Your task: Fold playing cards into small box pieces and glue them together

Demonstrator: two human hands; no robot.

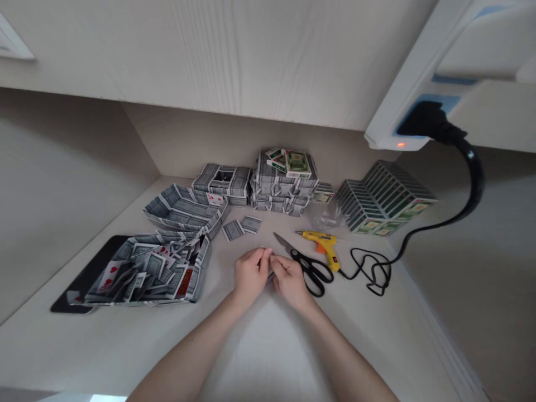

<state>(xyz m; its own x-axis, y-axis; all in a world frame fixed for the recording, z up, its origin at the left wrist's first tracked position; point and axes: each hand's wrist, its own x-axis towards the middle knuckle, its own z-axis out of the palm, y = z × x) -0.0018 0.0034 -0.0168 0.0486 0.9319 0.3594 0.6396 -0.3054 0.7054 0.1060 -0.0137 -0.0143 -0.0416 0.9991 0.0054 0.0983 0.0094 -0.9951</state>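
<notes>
Card piece [270, 274], where is it?

Between the two hands, low over the counter [268, 346], near its middle. Only a small dark sliver of it shows; the fingers hide the rest.

How do the hands sit?

The left hand [250, 276] and the right hand [290, 282] meet fingertip to fingertip. Both have curled fingers, pinched closed on the piece, with the thumbs tucked in against it.

What lies nearest?

Black-handled scissors [310, 269] lie just beside the right hand, blades pointing away to the back left. A yellow glue gun [323, 245] lies just past them, and its black cord [377, 271] loops on the counter, then runs up to a power strip [402, 131] with a small lit lamp.

And to the left?

A tray folded from playing cards [196, 273], full of loose cards, rests on a black mat [90, 273]. Two small card squares [242, 228] lie beyond the hands. Behind them stand stacked card boxes [285, 187], and to the right a slanted row of card packs [383, 198].
</notes>
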